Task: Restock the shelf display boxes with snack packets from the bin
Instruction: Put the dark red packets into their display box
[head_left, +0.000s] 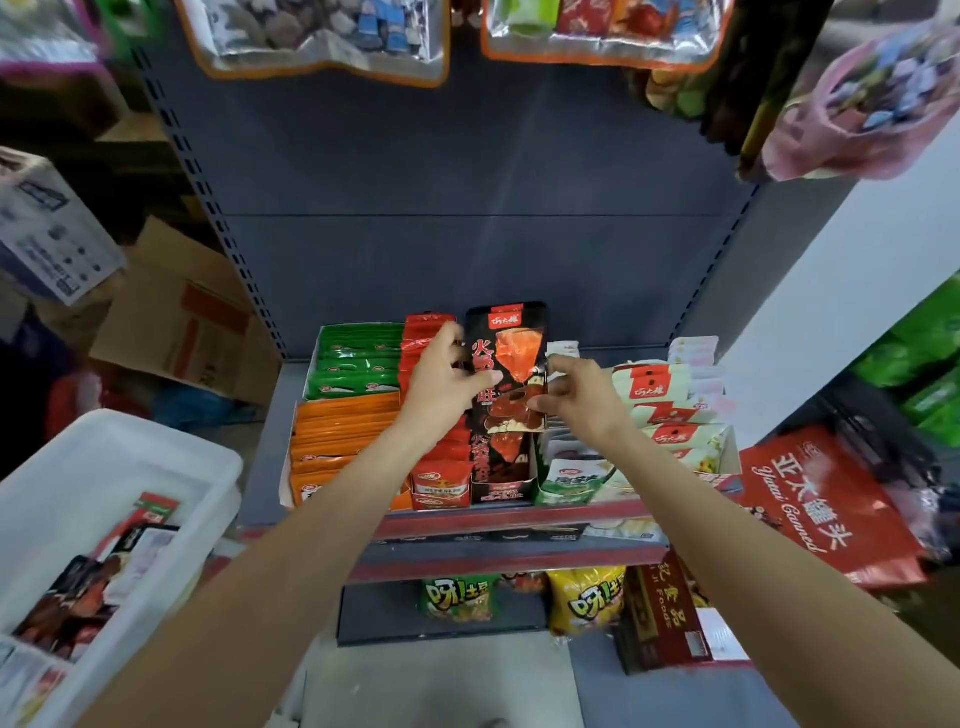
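Black snack packet (506, 364) upright between both grips, left hand (441, 376), right hand (576, 397)

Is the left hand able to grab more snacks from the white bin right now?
Probably not right away. The left hand is up at the shelf gripping the black packet together with the right hand. The white bin sits open on that side with nothing over it, so once the hand lets go, the way looks free.

Black snack packet (506, 374) – glossy plastic film, glare seen on it. Bin (119, 467) – white translucent plastic, smooth. Shelf back panel (467, 182) – matt grey painted metal. Display boxes (311, 457) appear to be printed card. Cartons (176, 322) – plain brown cardboard, matt.
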